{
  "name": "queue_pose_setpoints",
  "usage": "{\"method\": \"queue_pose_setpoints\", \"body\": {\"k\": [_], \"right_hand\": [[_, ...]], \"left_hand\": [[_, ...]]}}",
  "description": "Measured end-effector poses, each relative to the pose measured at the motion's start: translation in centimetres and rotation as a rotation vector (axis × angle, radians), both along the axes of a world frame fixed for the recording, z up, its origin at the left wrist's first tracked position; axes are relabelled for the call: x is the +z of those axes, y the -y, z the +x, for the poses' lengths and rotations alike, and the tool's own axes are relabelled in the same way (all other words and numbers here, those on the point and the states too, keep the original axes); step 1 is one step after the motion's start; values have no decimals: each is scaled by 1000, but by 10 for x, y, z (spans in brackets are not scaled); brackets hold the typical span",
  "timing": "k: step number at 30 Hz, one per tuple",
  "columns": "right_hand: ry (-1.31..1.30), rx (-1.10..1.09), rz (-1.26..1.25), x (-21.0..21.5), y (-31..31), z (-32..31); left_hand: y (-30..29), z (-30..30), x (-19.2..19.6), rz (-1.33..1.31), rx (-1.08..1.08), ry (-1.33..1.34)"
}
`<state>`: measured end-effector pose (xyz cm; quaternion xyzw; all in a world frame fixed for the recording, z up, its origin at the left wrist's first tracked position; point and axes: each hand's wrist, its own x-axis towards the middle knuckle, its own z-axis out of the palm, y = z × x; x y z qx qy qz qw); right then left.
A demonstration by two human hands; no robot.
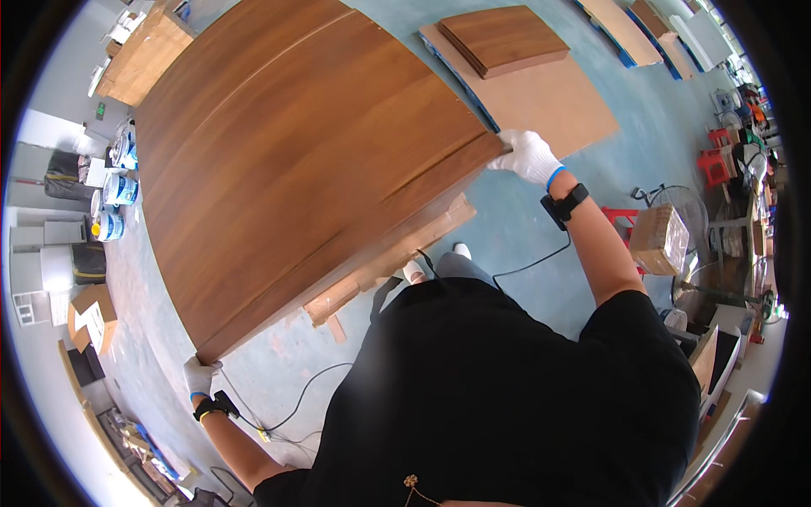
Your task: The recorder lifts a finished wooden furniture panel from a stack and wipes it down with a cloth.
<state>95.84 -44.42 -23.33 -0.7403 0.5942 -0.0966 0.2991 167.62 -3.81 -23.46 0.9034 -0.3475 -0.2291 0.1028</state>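
A large brown wood-grain panel (pixel 312 160) with a thick near edge fills the upper left and middle of the view. At its near left corner, my left hand (pixel 201 374) in a white knit glove is closed on the edge, its fingers partly hidden. My right hand (pixel 528 158), gloved the same way, grips the near right corner with its fingers bent round the edge. Both arms are spread wide. Below the panel's near edge, a pale wooden board (pixel 397 258) shows on the floor side, partly covered by the panel.
Beyond my right hand, a stack of smaller brown panels (pixel 507 40) lies on a light brown board (pixel 549 101). A cardboard box (pixel 659 239) and a fan (pixel 688 220) stand at the right. Paint buckets (pixel 120 190) line the left. Cables (pixel 291 414) trail near my left arm.
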Motion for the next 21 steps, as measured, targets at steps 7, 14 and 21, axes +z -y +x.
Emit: {"method": "queue_pose_setpoints", "body": {"k": [7,14,21], "right_hand": [[59,47,133,22,5,4],[43,56,271,34,9,1],[-36,196,266,34,21,11]], "left_hand": [[1,0,-2,8,107,-72],[20,-4,-3,33,135,-45],[-20,36,-27,-211,552,-229]]}}
